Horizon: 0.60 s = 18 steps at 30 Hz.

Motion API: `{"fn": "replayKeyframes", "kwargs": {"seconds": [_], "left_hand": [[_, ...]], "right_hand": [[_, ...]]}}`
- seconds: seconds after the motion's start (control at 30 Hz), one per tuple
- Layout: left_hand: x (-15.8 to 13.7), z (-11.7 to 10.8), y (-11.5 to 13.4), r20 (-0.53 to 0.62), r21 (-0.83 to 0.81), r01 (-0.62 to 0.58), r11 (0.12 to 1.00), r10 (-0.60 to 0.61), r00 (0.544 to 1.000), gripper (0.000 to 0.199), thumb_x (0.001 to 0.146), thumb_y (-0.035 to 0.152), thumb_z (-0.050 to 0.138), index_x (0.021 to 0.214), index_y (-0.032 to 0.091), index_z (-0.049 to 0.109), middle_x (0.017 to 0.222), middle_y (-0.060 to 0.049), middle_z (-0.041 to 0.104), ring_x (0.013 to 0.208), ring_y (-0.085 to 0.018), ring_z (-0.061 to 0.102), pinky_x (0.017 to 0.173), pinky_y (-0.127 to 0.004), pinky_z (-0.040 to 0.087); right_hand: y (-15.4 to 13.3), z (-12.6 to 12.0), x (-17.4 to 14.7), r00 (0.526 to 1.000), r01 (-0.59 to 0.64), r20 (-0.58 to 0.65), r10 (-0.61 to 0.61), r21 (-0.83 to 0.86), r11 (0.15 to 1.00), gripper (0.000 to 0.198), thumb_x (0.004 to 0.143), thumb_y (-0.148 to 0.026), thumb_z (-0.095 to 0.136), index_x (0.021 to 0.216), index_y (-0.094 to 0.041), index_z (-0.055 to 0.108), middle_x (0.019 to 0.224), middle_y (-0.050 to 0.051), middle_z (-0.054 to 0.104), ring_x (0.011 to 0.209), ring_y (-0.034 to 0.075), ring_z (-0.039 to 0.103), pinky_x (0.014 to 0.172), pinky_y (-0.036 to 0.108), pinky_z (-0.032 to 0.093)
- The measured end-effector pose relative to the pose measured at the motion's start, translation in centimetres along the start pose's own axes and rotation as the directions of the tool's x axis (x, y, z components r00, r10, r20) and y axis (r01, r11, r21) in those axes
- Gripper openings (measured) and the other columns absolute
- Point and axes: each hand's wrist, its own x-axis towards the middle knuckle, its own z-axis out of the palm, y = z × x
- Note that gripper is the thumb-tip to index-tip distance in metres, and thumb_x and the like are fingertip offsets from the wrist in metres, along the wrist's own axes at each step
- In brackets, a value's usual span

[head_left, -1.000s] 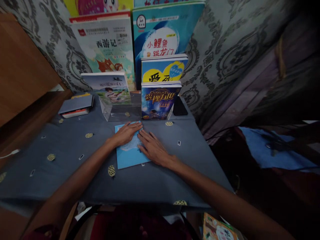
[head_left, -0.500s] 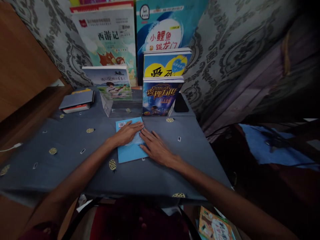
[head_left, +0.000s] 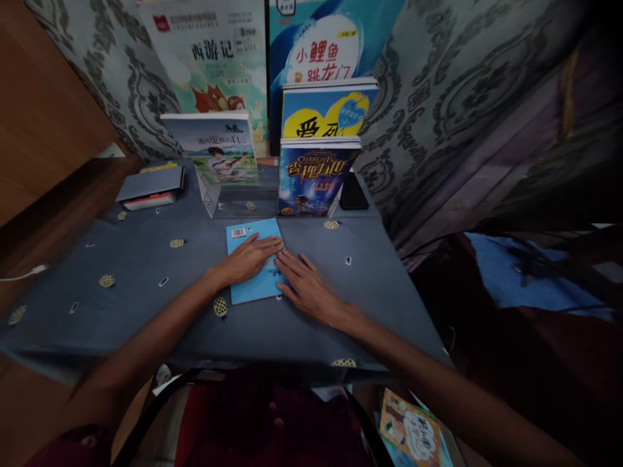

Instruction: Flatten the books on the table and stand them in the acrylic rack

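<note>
A light blue book lies on the dark grey-blue tablecloth with a barcode near its upper left corner. My left hand rests flat across the middle of the book, fingers stretched to the right. My right hand lies flat along the book's right edge, its fingertips nearly meeting those of the left. Neither hand grasps anything. Just behind the book stands a clear acrylic stand, with a dark blue illustrated book upright at its right and a book with a seated figure at its left.
Taller picture books, one whitish green and one teal, lean at the back. A black phone lies right of the stand. A grey notebook sits at the table's left. More books are below the front edge.
The camera view has tilted down slightly, so the table items sit higher in the picture. My hands stay on the blue book, the right one slightly farther right on its edge.
</note>
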Motion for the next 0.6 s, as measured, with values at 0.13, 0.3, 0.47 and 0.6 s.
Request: {"fn": "replayKeyframes", "kwargs": {"seconds": [0.13, 0.3, 0.47, 0.6], "left_hand": [[-0.4, 0.0, 0.6, 0.003, 0.048, -0.017, 0.999, 0.017, 1.000, 0.053, 0.099, 0.011, 0.031, 0.151, 0.023, 0.039, 0.158, -0.007, 0.041, 0.149, -0.016, 0.032, 0.122, -0.050, 0.024], [-1.0, 0.0, 1.5, 0.006, 0.045, -0.039, 0.998, 0.039, 0.999, 0.054, 0.100, 0.011, 0.031, 0.151, 0.025, 0.038, 0.158, -0.006, 0.041, 0.149, -0.017, 0.033, 0.121, -0.051, 0.025], [-1.4, 0.2, 2.3, 0.019, 0.041, -0.028, 0.999, 0.027, 0.999, 0.053, 0.100, 0.011, 0.030, 0.151, 0.024, 0.039, 0.158, -0.006, 0.041, 0.149, -0.017, 0.032, 0.121, -0.051, 0.025], [-1.6, 0.4, 2.8, 0.020, 0.039, -0.029, 0.999, 0.028, 0.999, 0.051, 0.101, 0.012, 0.029, 0.150, 0.022, 0.040, 0.158, -0.007, 0.042, 0.149, -0.017, 0.032, 0.122, -0.050, 0.024]], "right_hand": [[-0.3, 0.0, -0.7, 1.000, 0.005, 0.001, -0.005, -0.003, 1.000, 0.053, 0.104, -0.034, 0.037, 0.153, -0.016, 0.038, 0.156, 0.015, 0.043, 0.150, 0.027, 0.031, 0.120, 0.057, 0.029], [-0.7, 0.2, -1.6, 1.000, 0.011, -0.001, -0.011, -0.010, 1.000, 0.053, 0.104, -0.030, 0.035, 0.155, -0.017, 0.036, 0.156, 0.015, 0.044, 0.149, 0.027, 0.032, 0.120, 0.058, 0.029], [-1.2, 0.0, -2.4, 1.000, 0.019, -0.002, -0.019, -0.023, 1.000, 0.050, 0.104, -0.028, 0.036, 0.152, -0.015, 0.041, 0.155, 0.015, 0.044, 0.148, 0.026, 0.033, 0.120, 0.055, 0.030], [-1.5, -0.1, -2.9, 1.000, 0.022, -0.013, -0.022, -0.031, 0.999, 0.049, 0.104, -0.027, 0.037, 0.151, -0.016, 0.042, 0.155, 0.015, 0.046, 0.148, 0.025, 0.035, 0.120, 0.055, 0.031]]}}
